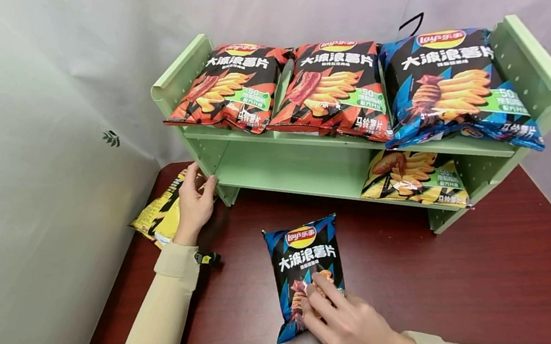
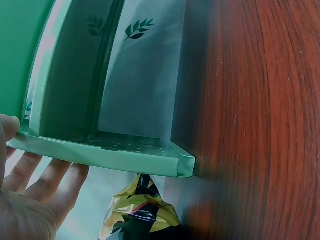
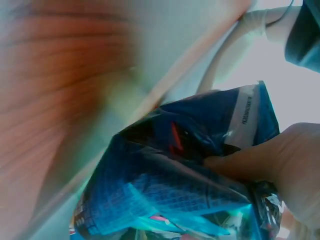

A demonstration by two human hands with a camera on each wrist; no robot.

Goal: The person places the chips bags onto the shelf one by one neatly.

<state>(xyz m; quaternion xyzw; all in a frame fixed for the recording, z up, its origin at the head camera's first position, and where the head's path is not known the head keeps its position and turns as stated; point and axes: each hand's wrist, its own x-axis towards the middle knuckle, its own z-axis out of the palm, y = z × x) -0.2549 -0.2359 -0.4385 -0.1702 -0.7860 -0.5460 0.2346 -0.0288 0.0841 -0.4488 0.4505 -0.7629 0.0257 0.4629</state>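
Observation:
My right hand [image 1: 346, 318] grips a blue and black bag of chips [image 1: 307, 258] in front of the green shelf rack [image 1: 286, 173]. In the right wrist view the thumb presses into the crinkled blue bag [image 3: 165, 185]; the other fingers are mostly hidden. At the rack's left side panel [image 2: 110, 156], my left hand [image 1: 195, 200] holds the edge, thumb on one face and fingers on the other. Just beyond that hand, a yellow bag of chips [image 1: 161, 217] lies on the table, partly covered by it.
On the top shelf lean two red bags [image 1: 231, 89] [image 1: 332, 90] and a blue bag [image 1: 453, 86]. Another yellow bag [image 1: 412, 177] sits at the right of the lower shelf. The dark red table [image 1: 393, 288] meets pale curtains [image 1: 52, 162] behind and to the left.

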